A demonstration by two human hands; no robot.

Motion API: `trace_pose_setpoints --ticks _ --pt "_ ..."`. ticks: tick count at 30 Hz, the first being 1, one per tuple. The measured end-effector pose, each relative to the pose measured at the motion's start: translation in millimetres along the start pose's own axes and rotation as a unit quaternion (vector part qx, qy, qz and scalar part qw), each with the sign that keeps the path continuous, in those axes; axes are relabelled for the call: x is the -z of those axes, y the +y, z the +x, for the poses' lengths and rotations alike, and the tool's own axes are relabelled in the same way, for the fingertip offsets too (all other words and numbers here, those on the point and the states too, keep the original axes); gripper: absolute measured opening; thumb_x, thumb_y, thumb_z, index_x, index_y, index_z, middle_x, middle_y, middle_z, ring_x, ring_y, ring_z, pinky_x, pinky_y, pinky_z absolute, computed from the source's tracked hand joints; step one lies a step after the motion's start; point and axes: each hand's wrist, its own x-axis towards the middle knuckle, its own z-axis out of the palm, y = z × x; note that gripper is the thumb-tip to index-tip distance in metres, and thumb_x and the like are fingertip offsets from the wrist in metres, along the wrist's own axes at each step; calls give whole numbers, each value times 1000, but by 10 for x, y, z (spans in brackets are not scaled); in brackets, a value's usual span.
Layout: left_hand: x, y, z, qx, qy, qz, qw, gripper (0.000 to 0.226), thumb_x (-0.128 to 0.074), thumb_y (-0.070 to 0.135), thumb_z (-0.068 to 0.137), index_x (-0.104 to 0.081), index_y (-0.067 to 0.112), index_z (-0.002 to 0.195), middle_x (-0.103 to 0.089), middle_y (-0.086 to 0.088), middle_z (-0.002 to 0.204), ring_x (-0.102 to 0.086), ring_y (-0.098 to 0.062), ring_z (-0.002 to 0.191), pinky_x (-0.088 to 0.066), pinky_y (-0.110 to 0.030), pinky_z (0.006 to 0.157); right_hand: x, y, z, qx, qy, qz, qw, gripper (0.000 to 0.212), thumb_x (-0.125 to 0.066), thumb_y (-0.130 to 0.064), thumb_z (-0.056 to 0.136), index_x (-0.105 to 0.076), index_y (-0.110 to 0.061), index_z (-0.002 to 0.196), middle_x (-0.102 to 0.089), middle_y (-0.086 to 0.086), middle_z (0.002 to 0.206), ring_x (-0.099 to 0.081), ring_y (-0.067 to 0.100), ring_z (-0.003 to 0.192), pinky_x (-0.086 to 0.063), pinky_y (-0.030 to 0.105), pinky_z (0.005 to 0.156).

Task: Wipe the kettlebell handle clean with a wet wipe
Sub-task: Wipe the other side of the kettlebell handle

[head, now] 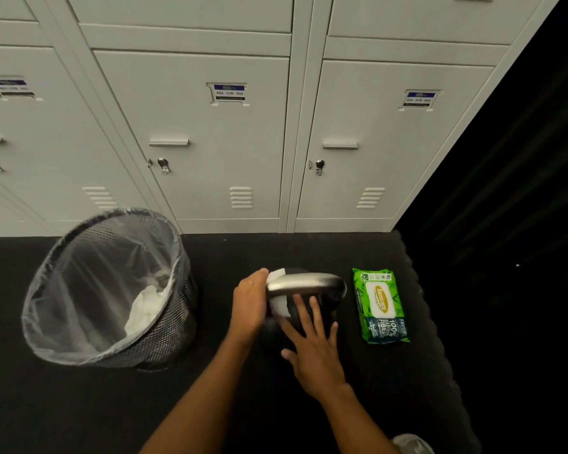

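The kettlebell point(330, 309), by the mat's point(276, 250) far edge, is steadied under the flat right hand point(312, 352). The wet wipe point(277, 275) is clutched round the handle's point(305, 283) left end by the left hand point(248, 303); if bunched, the rest could be missed.

Left hand point(248, 309) and right hand point(312, 352) bare; forearms point(191, 411) bare to frame edge. Pale grey rounded patch point(412, 444) beside right arm: garment or shoe, cannot tell.
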Motion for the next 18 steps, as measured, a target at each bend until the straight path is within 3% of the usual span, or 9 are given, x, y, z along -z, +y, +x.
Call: trace_pose_setpoints --ticks 2,4,6,9,11,13,15,18 --pt "-277 -111 -264 -21 132 -71 988 34 -30 36 104 -60 22 113 -57 2 108 -59 -17 101 -50 -34 84 1 -2 -1 0 1 -6 1000 91 -56 -35 95 16 -63 143 40 -14 154 44 19 139 1 73 112" --pt "-463 -80 -402 12 176 -171 969 35 -28 40 107 -52 32 131 -49 12 124 -53 -5 111 -46 -29 91 4 0 -16 3 5 -5 1000 93 -55 -35 95 23 -64 138 39 -13 155 42 20 140 1 74 111" --pt "-432 -26 -390 49 164 -225 959 34 -33 40 107 -55 33 131 -53 9 126 -54 -6 112 -45 -29 92 5 5 -17 1 15 -7 1000 93 -56 -35 95 21 -64 139 39 -14 155 41 20 141 0 74 112" --pt "-118 -7 -143 160 77 -258 950 35 -38 37 103 -67 21 115 -68 -6 104 -63 -18 94 -48 -32 78 18 -12 -6 -1 12 -8 1000 93 -58 -35 94 15 -62 144 41 -14 154 42 20 140 0 73 112" --pt "-30 -9 -47 199 35 -225 953 38 -37 36 103 -68 18 115 -69 -8 101 -63 -20 94 -50 -36 87 22 -10 -14 2 7 -11 1000 92 -58 -36 94 15 -61 144 42 -14 153 43 20 140 0 73 112" --pt "-153 7 -48 217 71 -259 939 41 -38 40 101 -60 25 133 -65 -6 119 -61 -22 105 -47 -42 101 7 -4 -11 3 13 -14 1000 93 -58 -37 94 18 -63 142 41 -13 154 42 21 141 -1 74 112" --pt "-316 57 -146 220 131 -301 919 51 -38 50 98 -43 39 147 -52 -1 138 -54 -22 119 -42 -45 107 -34 -3 -10 7 23 -9 1000 86 -58 -36 94 8 -59 145 38 -13 156 39 21 142 -2 74 112" --pt "-363 138 -288 286 220 -410 838 61 -47 65 90 -53 30 140 -60 -5 130 -58 -22 112 -46 -41 99 -68 24 0 7 34 4 999 66 -58 -33 94 -25 -45 150 36 -14 157 38 19 143 0 73 112"
